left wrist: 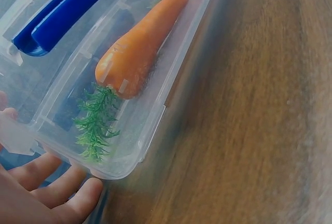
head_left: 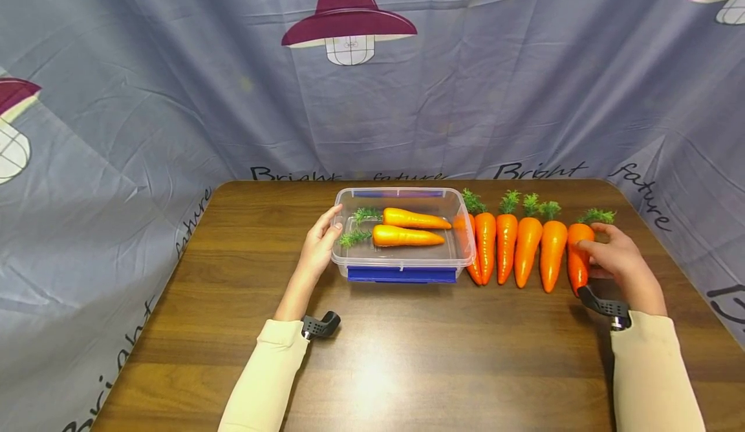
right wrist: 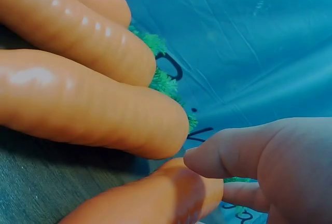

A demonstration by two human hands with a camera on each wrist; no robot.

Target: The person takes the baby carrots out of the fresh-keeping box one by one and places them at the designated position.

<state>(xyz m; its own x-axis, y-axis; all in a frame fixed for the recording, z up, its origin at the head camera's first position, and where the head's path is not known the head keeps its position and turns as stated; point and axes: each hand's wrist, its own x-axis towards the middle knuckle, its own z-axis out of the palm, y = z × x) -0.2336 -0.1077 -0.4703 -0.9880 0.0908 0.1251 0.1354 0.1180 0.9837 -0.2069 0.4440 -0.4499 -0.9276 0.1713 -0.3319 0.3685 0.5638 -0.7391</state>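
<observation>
My left hand (head_left: 317,243) rests against the left end of a clear plastic container (head_left: 401,262) with blue side clips (head_left: 401,275). In the left wrist view its fingers (left wrist: 57,185) lie fairly straight along the outside of the end wall. Inside the container are two orange carrots, a far one (head_left: 414,218) and a near one (head_left: 407,235), with green tops to the left. To the right, my right hand (head_left: 623,260) pinches the thick upper end of the rightmost carrot (head_left: 577,267), thumb on top. Its tip points toward me, resting low over the table.
Several more carrots (head_left: 526,251) lie side by side between the container and my right hand, leafy ends away from me. The leftmost is partly behind the container's wall. They lie on a brown wooden table (head_left: 442,348), with a grey printed curtain (head_left: 465,108) around it.
</observation>
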